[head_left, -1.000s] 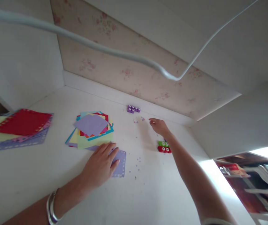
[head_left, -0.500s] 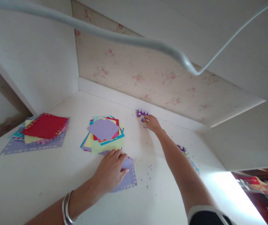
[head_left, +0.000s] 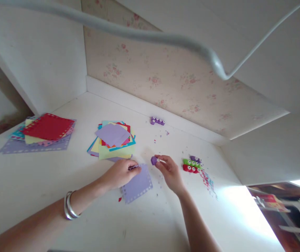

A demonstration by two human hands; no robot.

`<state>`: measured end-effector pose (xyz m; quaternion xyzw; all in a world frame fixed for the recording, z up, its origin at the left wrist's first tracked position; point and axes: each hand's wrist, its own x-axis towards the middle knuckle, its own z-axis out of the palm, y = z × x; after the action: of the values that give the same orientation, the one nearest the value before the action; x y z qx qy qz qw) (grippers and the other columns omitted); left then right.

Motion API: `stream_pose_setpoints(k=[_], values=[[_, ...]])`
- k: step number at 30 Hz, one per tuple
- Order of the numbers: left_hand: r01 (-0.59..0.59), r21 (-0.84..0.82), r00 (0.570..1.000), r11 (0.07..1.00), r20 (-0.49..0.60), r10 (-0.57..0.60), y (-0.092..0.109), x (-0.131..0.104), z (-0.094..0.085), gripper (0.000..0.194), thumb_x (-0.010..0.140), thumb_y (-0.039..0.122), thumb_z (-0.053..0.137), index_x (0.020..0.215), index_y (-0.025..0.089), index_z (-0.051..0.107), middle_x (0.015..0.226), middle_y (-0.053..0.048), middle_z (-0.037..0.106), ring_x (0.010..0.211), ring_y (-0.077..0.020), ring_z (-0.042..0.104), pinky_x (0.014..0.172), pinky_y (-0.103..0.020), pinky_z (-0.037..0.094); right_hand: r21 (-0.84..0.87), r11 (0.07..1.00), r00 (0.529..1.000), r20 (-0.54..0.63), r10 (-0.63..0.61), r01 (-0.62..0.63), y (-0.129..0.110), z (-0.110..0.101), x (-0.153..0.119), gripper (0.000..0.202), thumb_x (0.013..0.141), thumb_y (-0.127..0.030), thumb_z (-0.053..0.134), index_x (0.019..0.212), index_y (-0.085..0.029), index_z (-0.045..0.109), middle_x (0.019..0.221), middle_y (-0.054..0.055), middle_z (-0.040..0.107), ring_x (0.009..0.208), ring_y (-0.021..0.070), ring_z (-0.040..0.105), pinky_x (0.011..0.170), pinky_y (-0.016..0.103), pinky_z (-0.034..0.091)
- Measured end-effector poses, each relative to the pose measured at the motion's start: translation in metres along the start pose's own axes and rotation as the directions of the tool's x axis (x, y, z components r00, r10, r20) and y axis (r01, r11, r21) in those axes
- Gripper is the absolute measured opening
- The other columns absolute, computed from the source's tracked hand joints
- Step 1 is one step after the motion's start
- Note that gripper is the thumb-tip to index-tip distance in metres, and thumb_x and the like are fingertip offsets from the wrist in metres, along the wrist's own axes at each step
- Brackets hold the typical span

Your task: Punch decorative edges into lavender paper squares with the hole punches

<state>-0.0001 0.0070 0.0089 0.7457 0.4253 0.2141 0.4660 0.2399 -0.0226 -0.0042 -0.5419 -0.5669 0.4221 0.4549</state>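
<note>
Left fingers pinch perforated lilac sheet, right fingers clasp purple punch

Punch is just beside sheet, over the counter. Beyond: red punches, green punches, paper stack; farthest, purple row near white backboard.

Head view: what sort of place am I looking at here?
Likely a room in a home, at a white worktop used for paper crafts: floral wallpaper behind, a stack of coloured paper, and a lilac sheet with holes along its edges.
</note>
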Motion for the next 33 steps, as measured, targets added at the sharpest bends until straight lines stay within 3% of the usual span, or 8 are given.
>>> stream_pose_setpoints(k=[5, 13, 27, 33], values=[[0.057, -0.069, 0.998, 0.996, 0.010, -0.057, 0.001, -0.001, 0.003, 0.036, 0.087, 0.045, 0.048, 0.072, 0.017, 0.066, 0.066, 0.000, 0.063, 0.064, -0.0165, 0.058, 0.056, -0.025, 0.031, 0.041, 0.999, 0.999, -0.031, -0.015, 0.016, -0.008, 0.018, -0.025, 0.018, 0.086, -0.034, 0.067, 0.100, -0.024, 0.062, 0.120, 0.008, 0.066, 0.102, 0.0219, 0.067, 0.089, 0.041, 0.055], [0.059, -0.044, 0.998, 0.997, 0.026, -0.058, 0.001, 0.000, 0.002, 0.037, 0.087, 0.045, 0.048, 0.069, 0.017, 0.064, 0.062, 0.001, 0.060, 0.061, -0.0153, 0.055, 0.054, -0.025, 0.029, 0.043, 0.999, 0.999, -0.025, -0.026, 0.027, -0.011, 0.023, -0.025, 0.016, 0.086, -0.031, 0.067, 0.099, -0.023, 0.064, 0.118, 0.008, 0.066, 0.105, 0.0215, 0.066, 0.089, 0.038, 0.057], [0.053, -0.033, 0.999, 0.998, 0.014, -0.052, 0.000, 0.001, 0.003, 0.035, 0.088, 0.042, 0.049, 0.068, 0.017, 0.064, 0.063, 0.001, 0.062, 0.062, -0.0153, 0.057, 0.055, -0.025, 0.030, -0.152, 0.984, 0.993, -0.057, -0.099, 0.089, -0.014, 0.025, -0.026, 0.013, 0.087, -0.029, 0.066, 0.098, -0.023, 0.065, 0.112, 0.007, 0.063, 0.100, 0.0189, 0.064, 0.078, 0.032, 0.060], [0.051, -0.014, 0.999, 0.999, -0.008, -0.051, 0.000, 0.001, 0.003, 0.038, 0.089, 0.043, 0.048, 0.064, 0.017, 0.061, 0.057, 0.002, 0.056, 0.059, -0.0148, 0.054, 0.054, -0.026, 0.027, -0.165, 0.980, 0.992, -0.045, -0.119, 0.110, -0.016, 0.024, -0.027, 0.012, 0.087, -0.028, 0.066, 0.098, -0.024, 0.064, 0.113, 0.006, 0.062, 0.101, 0.0189, 0.064, 0.078, 0.032, 0.060]])
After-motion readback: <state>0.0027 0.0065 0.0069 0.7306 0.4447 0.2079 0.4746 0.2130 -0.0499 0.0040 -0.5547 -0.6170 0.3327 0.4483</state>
